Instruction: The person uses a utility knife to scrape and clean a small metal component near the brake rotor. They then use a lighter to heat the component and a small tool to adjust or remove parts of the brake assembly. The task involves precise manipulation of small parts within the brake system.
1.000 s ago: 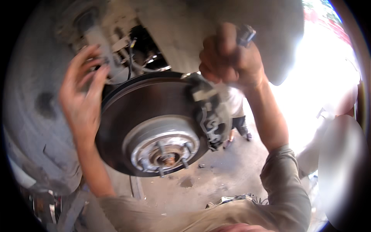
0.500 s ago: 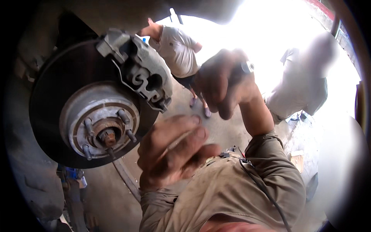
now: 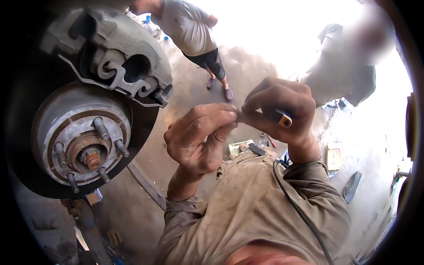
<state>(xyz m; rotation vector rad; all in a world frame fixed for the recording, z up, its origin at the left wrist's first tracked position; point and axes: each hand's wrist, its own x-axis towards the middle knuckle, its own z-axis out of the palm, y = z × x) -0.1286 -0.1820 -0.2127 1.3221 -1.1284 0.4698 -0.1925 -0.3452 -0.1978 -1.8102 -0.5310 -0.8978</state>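
In front of my chest, my left hand (image 3: 198, 134) and my right hand (image 3: 285, 108) meet fingertip to fingertip. A small dark thing (image 3: 239, 116) seems to sit in the pinch between them, too small to make out. My right hand's curled fingers also hold a slim round tool (image 3: 285, 120) with a brass-coloured hollow end; the rest is hidden in the palm. To the left stands a wheel hub (image 3: 90, 154) with several threaded studs and a rusty centre nut, on a dark brake disc (image 3: 143, 121). The grey brake caliper (image 3: 145, 48) straddles the disc's upper edge.
Two people stand beyond, one in a light shirt and dark shorts (image 3: 212, 62), the other (image 3: 335, 66) at right. A cable (image 3: 300, 212) runs down my shirt. On the floor lie a carton (image 3: 334, 158), a dark flat piece (image 3: 352, 186) and a tray (image 3: 238, 148).
My right hand has come down and my left hand has risen, so their fingertips now meet. The view has shifted, bringing the hub and caliper closer and further left.
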